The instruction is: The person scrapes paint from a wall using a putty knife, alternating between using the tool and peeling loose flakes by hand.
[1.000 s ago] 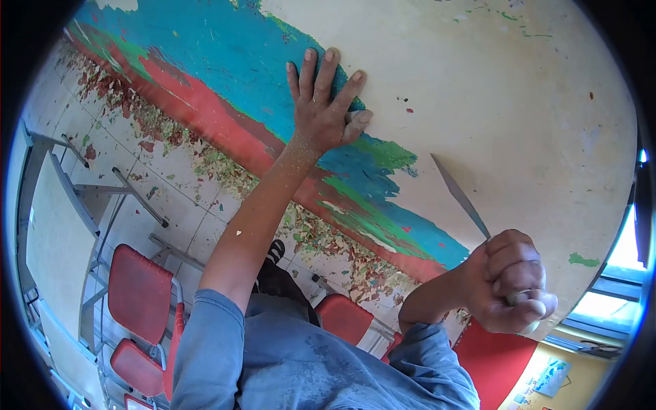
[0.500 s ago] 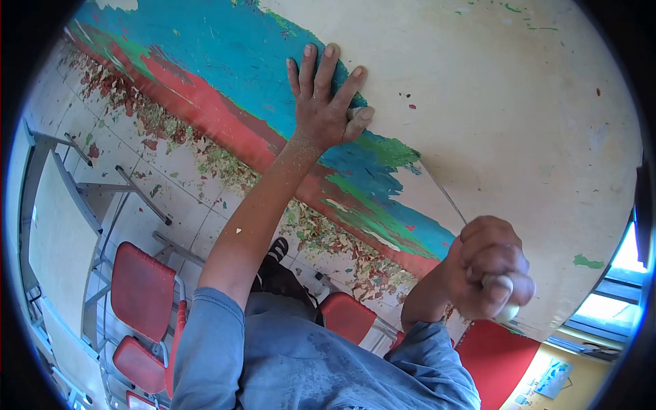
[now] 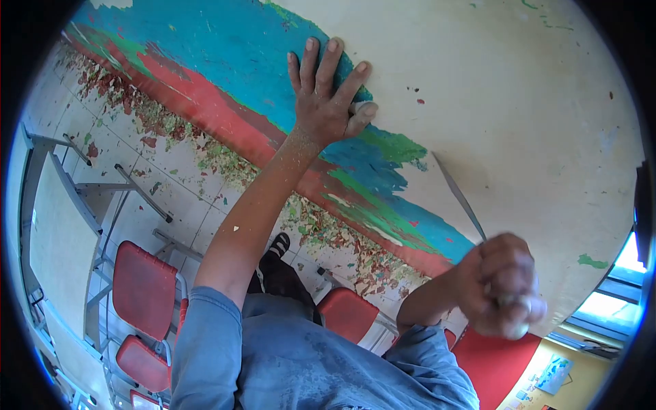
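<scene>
My left hand (image 3: 328, 116) lies flat with spread fingers on blue paint (image 3: 225, 75) on the wall, its fingertips near the border of the bare pale surface (image 3: 492, 89). Something small and pale shows beside its thumb; I cannot make out what. My right hand (image 3: 502, 287) is closed round the handle of a scraper (image 3: 459, 191), which the fingers mostly hide. The scraper's long thin grey blade points up and left, its tip by the ragged edge of the green paint (image 3: 393, 147). I cannot tell whether the tip touches the wall.
Paint flakes (image 3: 314, 229) litter the tiled floor (image 3: 184, 195) along the wall's red lower band (image 3: 205, 102). Red chairs (image 3: 143, 290) and pale-topped desks (image 3: 65, 225) stand at the left, another red chair (image 3: 347, 314) beside me. A window (image 3: 608, 307) is at the right.
My right hand has moved right and slightly down, drawing the scraper tip off the green paint's edge. More of the blade's face shows now. My left hand stays in place on the wall.
</scene>
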